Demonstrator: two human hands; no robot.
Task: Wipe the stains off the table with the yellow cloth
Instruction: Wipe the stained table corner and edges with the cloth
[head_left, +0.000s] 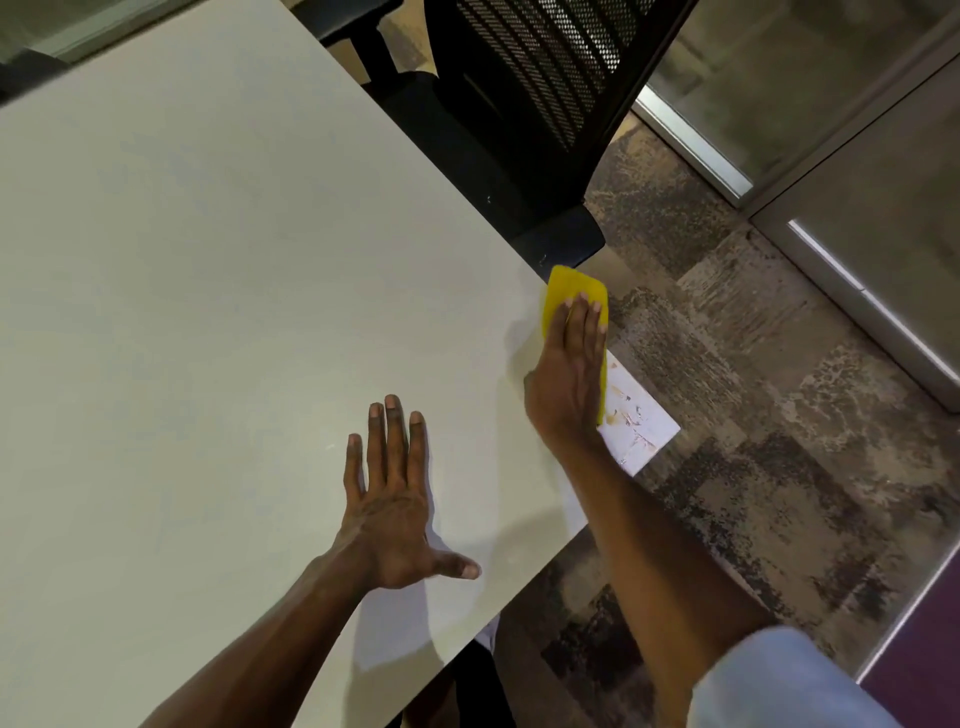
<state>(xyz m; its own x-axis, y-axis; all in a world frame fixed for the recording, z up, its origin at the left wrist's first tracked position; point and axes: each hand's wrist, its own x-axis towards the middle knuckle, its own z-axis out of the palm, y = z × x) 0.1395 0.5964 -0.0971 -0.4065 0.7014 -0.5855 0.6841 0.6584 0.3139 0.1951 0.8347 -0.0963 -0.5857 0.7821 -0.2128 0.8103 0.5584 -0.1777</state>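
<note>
A white table fills the left of the head view. Brownish stains smear its right corner. My right hand presses flat on the yellow cloth at the table's right edge, just beyond the stained patch; the cloth's far end sticks out past my fingertips. My left hand lies flat on the tabletop with fingers spread, to the left of the cloth, holding nothing.
A black mesh-back office chair stands against the table's far right edge, close to the cloth. Patterned carpet lies to the right. Glass partitions with metal frames run along the far right.
</note>
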